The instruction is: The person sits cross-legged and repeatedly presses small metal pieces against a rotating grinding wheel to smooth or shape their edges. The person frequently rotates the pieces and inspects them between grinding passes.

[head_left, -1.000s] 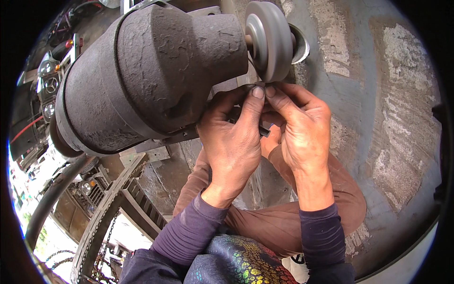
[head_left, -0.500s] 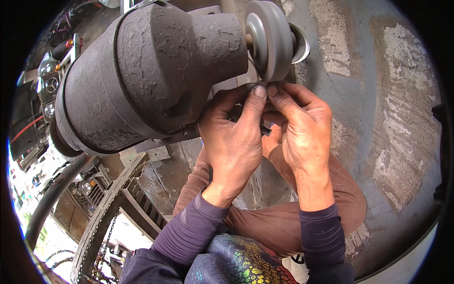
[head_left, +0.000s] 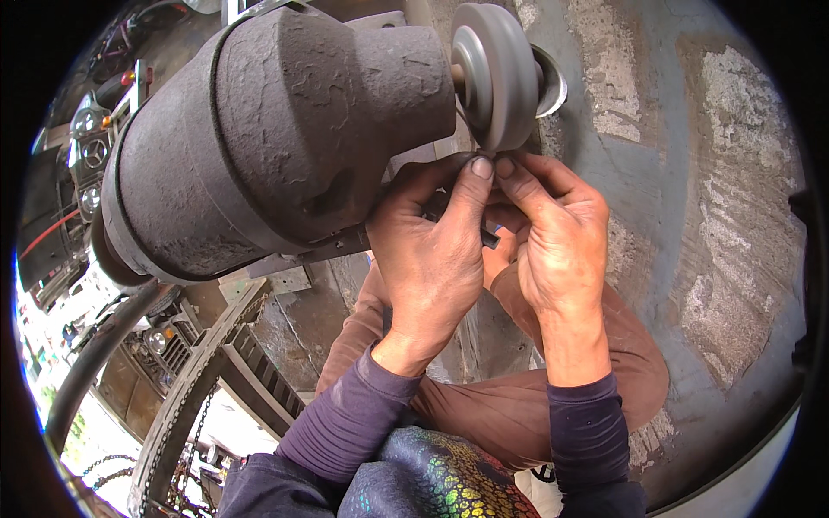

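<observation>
A grey grinding wheel sits on the shaft of a big, dark, rough-surfaced motor housing. Right below the wheel's lower rim, my left hand and my right hand meet, thumb tips almost side by side. Both are closed in a pinch. Whatever small piece they hold at the rim is hidden by the fingertips. Under my left hand a short dark bar end pokes out; I cannot tell whether it is held or belongs to the stand.
A curved metal guard stands behind the wheel. My bent legs in brown trousers are beneath my forearms. At lower left are a wooden-looking beam with a chain and a dark pipe. Worn concrete floor lies to the right.
Both hands have shifted very slightly to the right in the picture, along with the wheel and motor. The pinch at the wheel's lower rim looks the same.
</observation>
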`<control>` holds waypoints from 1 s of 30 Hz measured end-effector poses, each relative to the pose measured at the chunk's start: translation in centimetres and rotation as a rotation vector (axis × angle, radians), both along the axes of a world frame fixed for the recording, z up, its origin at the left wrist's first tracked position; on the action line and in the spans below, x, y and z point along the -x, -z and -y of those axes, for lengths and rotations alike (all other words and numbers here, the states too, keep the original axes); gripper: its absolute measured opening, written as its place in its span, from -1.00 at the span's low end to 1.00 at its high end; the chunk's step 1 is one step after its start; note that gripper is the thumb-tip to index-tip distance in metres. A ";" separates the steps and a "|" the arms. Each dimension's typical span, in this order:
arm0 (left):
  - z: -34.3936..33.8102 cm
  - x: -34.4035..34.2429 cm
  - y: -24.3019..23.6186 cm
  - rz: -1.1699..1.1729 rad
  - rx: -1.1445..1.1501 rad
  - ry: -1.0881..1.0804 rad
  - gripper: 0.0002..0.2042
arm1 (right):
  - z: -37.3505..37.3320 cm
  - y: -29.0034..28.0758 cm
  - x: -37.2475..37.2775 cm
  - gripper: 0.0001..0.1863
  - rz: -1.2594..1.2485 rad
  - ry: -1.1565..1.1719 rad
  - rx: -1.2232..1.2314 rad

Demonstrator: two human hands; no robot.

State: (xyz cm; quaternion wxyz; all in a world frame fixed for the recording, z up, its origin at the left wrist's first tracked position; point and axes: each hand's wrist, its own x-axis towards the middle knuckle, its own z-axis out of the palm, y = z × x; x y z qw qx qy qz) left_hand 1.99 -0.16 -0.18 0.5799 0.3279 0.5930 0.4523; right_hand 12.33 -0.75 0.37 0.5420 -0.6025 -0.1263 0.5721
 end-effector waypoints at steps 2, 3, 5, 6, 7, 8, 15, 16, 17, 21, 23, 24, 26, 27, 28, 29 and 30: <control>0.0 0.0 -0.1 0.019 0.021 0.001 -0.79 | 0.0 0.0 0.0 -0.84 0.006 0.002 0.001; 0.1 0.0 -0.1 0.034 0.037 0.000 -0.79 | 0.0 0.0 -0.1 -0.84 0.002 0.004 0.002; 0.1 0.0 0.0 0.034 0.031 0.003 -0.79 | 0.0 0.0 -0.1 -0.84 -0.006 0.009 0.004; 0.0 0.0 0.1 0.019 0.009 0.009 -0.79 | 0.0 0.1 -0.1 -0.84 -0.011 0.012 0.004; -0.1 0.0 0.2 0.003 -0.013 0.015 -0.79 | 0.0 0.1 -0.1 -0.84 -0.016 0.015 0.004; -0.1 0.0 0.3 -0.004 -0.019 0.017 -0.79 | 0.1 0.1 -0.1 -0.84 -0.021 0.020 0.008; -0.1 -0.1 0.0 0.030 0.009 0.022 -0.79 | 0.2 0.3 -0.2 -0.83 -0.018 0.029 -0.006; -0.2 -0.1 -0.1 0.049 0.021 0.020 -0.79 | 0.2 0.3 -0.2 -0.83 -0.011 0.028 -0.005; -0.2 -0.2 -0.1 0.050 0.016 0.020 -0.79 | 0.2 0.4 -0.2 -0.83 -0.022 0.032 -0.011; -0.4 -0.1 -0.1 0.038 0.009 0.029 -0.79 | 0.3 0.4 -0.3 -0.84 -0.027 0.035 -0.014; -0.4 -0.1 -0.2 0.039 0.018 0.030 -0.79 | 0.3 0.4 -0.3 -0.84 -0.024 0.031 -0.013; -0.3 -0.1 -0.2 0.049 0.025 0.027 -0.79 | 0.3 0.4 -0.3 -0.84 -0.023 0.029 -0.013; -0.3 -0.2 -0.3 0.064 0.034 0.021 -0.79 | 0.2 0.3 -0.3 -0.84 -0.023 0.026 -0.014; -0.3 -0.2 -0.3 0.068 0.036 0.019 -0.79 | 0.2 0.3 -0.3 -0.84 -0.026 0.025 -0.014; -0.3 -0.1 -0.3 0.073 0.037 0.017 -0.79 | 0.2 0.3 -0.3 -0.85 -0.029 0.024 -0.015; -0.2 -0.1 -0.3 0.076 0.035 0.015 -0.79 | 0.2 0.3 -0.3 -0.85 -0.029 0.026 -0.014; -0.2 -0.1 -0.3 0.079 0.033 0.014 -0.79 | 0.2 0.3 -0.2 -0.85 -0.028 0.029 -0.014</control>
